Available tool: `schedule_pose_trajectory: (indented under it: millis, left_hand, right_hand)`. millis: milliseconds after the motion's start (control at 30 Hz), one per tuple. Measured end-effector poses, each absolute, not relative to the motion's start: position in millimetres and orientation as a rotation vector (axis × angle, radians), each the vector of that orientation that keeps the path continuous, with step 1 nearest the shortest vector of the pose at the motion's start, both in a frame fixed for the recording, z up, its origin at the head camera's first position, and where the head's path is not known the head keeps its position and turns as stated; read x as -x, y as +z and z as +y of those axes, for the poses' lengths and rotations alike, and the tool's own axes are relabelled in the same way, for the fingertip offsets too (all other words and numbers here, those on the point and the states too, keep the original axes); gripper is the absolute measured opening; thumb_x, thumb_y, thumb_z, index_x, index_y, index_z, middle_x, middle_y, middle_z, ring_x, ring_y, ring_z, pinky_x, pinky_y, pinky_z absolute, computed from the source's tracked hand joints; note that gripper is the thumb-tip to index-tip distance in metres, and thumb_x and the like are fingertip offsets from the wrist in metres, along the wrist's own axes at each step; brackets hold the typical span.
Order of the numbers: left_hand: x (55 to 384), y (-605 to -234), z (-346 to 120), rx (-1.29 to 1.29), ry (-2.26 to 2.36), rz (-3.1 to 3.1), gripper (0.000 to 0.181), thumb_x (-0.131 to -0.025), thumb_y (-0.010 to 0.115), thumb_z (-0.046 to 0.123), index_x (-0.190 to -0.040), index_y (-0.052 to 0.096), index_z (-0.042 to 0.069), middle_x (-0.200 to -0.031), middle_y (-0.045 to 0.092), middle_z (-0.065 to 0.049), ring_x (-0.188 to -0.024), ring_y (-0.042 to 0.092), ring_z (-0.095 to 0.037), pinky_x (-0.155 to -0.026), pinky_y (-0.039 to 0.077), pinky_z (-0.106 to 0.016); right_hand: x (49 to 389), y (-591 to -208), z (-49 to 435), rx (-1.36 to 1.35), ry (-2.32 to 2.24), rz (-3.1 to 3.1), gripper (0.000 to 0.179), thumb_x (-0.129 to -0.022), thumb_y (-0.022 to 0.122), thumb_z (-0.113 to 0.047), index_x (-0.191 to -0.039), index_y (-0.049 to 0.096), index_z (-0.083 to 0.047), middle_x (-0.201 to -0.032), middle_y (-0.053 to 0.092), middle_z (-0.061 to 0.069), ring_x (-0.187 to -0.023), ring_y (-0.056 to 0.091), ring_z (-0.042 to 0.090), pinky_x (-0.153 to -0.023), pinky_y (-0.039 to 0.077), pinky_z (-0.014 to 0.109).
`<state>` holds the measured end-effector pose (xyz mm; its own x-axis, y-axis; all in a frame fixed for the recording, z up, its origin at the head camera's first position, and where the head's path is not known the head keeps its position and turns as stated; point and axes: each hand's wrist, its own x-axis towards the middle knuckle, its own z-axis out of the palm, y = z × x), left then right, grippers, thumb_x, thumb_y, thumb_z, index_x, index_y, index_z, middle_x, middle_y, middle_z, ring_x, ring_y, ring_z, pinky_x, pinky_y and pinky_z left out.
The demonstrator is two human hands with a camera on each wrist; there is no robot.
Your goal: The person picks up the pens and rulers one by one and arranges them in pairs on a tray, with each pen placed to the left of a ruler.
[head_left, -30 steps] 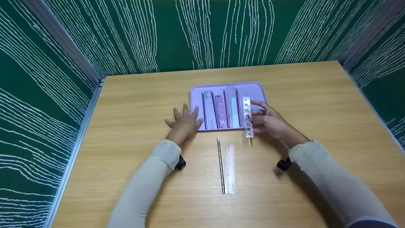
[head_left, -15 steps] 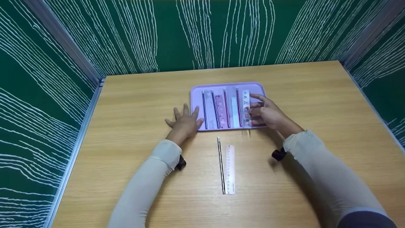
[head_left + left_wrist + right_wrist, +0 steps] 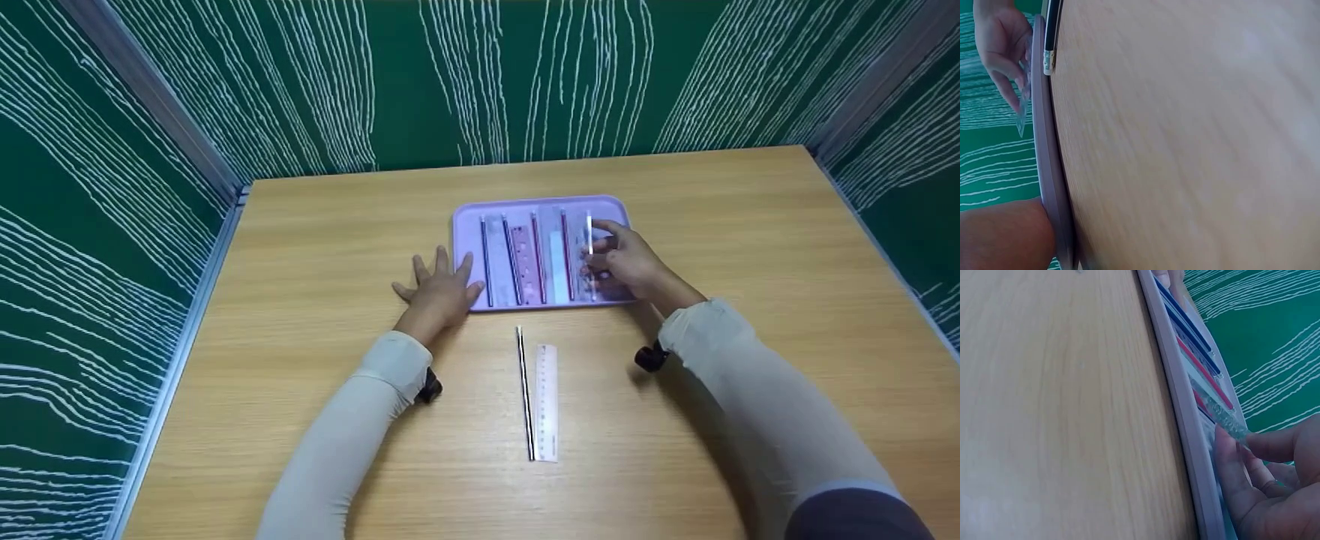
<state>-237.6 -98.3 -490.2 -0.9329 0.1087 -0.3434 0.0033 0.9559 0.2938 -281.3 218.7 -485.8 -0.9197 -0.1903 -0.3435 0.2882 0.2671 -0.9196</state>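
Note:
My right hand (image 3: pixel 634 261) pinches a clear ruler (image 3: pixel 589 238) between thumb and fingers, above the right part of the lilac tray (image 3: pixel 540 201). The ruler is tilted nearly edge-on in the head view. The right wrist view shows the same clear ruler (image 3: pixel 1223 415) at the fingertips, slanting over the tray. Whether it touches the tray cannot be told. My left hand (image 3: pixel 439 295) lies with fingers spread at the tray's left front corner, its thumb on the rim. Pencils (image 3: pixel 538 259) alternate with rulers in the tray, among them a pink ruler (image 3: pixel 524 262) and a light blue ruler (image 3: pixel 558 266).
In front of the tray, a dark striped pencil (image 3: pixel 525 394) lies beside a pale pink ruler (image 3: pixel 547 405) on the wooden table (image 3: pixel 337 225). Green panels with white lines (image 3: pixel 420 82) stand behind and at both sides.
My right hand has carried the clear ruler from over the tray's front rim back and slightly right, over the tray, and turned it nearly edge-on. The left hand has stayed put.

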Motion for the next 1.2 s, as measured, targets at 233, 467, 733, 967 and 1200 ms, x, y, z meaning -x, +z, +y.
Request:
schedule_pose_trajectory:
  millis: [233,467,733,967,1200]
  left_hand:
    - [237,-491,-99,-0.076,0.419,2.748,0.064,-0.106,0.035,0.06,-0.163,0.014,0.041,-0.174,-0.006,-0.01,-0.153,-0.014,-0.054,-0.105,-0.002,-0.089]
    - [235,-491,-99,-0.074,0.434,2.75,0.064,-0.106,0.035,0.06,-0.163,0.014,0.041,-0.174,-0.007,-0.01,-0.153,-0.015,-0.054,-0.104,-0.003,-0.089]
    - [236,-491,-98,-0.067,0.423,2.746,0.064,-0.105,0.034,0.061,-0.163,0.014,0.042,-0.173,-0.008,-0.01,-0.153,-0.016,-0.053,-0.104,-0.004,-0.089]
    - [236,-492,-99,-0.078,0.422,2.749,0.064,-0.106,0.034,0.06,-0.163,0.014,0.04,-0.173,-0.008,-0.011,-0.153,-0.015,-0.054,-0.104,-0.003,-0.089]
    - [237,-491,-99,-0.077,0.423,2.746,0.064,-0.106,0.035,0.059,-0.163,0.014,0.04,-0.173,-0.008,-0.011,-0.152,-0.015,-0.054,-0.104,-0.003,-0.089]
  right_hand:
    - [281,-486,210,-0.078,-1.605,2.275,0.076,-0.099,0.056,0.005,-0.164,0.022,-0.016,-0.126,0.051,0.013,-0.094,0.067,0.021,-0.074,0.063,0.037]
    - [278,-488,203,0.051,-1.382,2.597,0.069,-0.093,0.064,0.004,-0.156,0.036,0.001,-0.12,0.066,0.022,-0.098,0.068,0.028,-0.08,0.063,0.041]
    - [276,-488,200,0.109,-1.114,2.854,0.059,-0.092,0.068,-0.004,-0.146,0.047,0.009,-0.118,0.071,0.025,-0.109,0.068,0.035,-0.107,0.051,0.049]
    - [274,-489,199,0.151,-1.029,2.937,0.049,-0.093,0.069,-0.005,-0.137,0.055,0.011,-0.116,0.072,0.027,-0.109,0.067,0.04,-0.104,0.05,0.053]
    - [272,-491,202,0.162,-1.052,2.962,0.046,-0.092,0.069,-0.005,-0.133,0.057,0.012,-0.111,0.072,0.027,-0.105,0.067,0.04,-0.101,0.051,0.053]
